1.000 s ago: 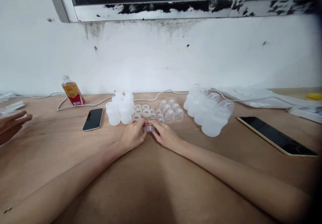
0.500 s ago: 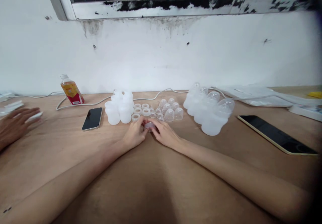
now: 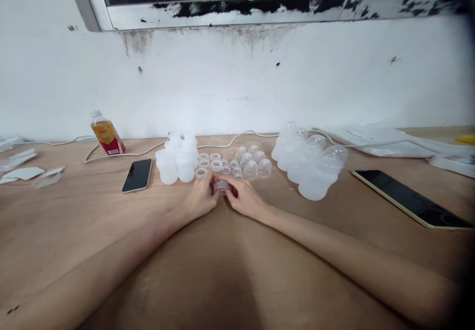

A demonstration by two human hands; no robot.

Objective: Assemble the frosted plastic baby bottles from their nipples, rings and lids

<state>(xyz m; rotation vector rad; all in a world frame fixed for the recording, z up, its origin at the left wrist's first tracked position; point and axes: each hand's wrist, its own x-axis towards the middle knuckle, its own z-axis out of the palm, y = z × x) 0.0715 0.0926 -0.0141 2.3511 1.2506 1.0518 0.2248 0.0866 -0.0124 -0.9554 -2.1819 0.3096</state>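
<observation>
Between my left hand and my right hand is a small translucent ring, pinched by the fingers of both just above the table. A clear part seems to show under it, too small to make out. Right behind my hands lie several white rings, small clear nipple-shaped pieces and clear domed caps. White bottles without caps stand behind my left hand. To the right, more white bottles carry clear domes.
A dark phone and a drink bottle are on the left, a larger phone on the right. A white cable runs along the wall. Plastic bags lie at the back right, white pieces at far left.
The other person's hand at the far left has gone out of view, leaving white pieces visible there. My hands have barely moved, and slightly more of the held ring shows.
</observation>
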